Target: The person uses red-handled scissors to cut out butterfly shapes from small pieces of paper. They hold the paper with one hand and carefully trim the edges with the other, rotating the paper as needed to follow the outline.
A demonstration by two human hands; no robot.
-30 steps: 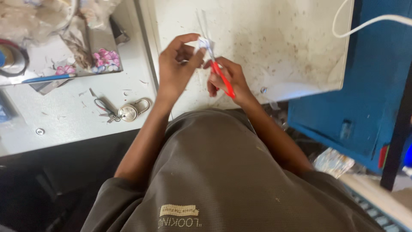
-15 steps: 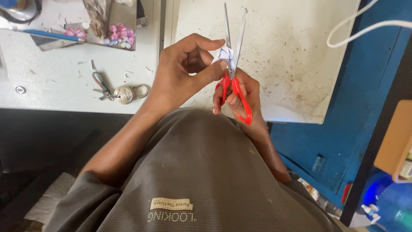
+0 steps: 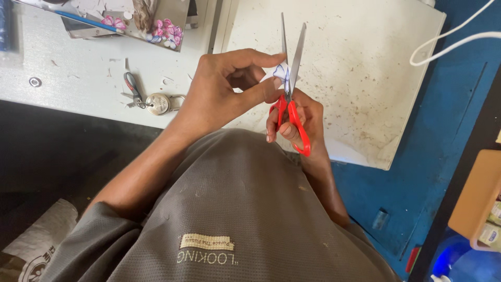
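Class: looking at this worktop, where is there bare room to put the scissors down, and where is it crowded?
Free: the speckled white board right of the scissors, up to the white cable. Also the strip between padlock and flower cut-outs. Crowded: the top-left corner.

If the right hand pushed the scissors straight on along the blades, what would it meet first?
Probably nothing soon: the right hand aims the scissors over the white board; depth is unclear.

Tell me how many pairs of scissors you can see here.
1. The red-handled scissors are in the right hand, blades open around a small paper cutout pinched by the left hand. Others could lie outside the view.
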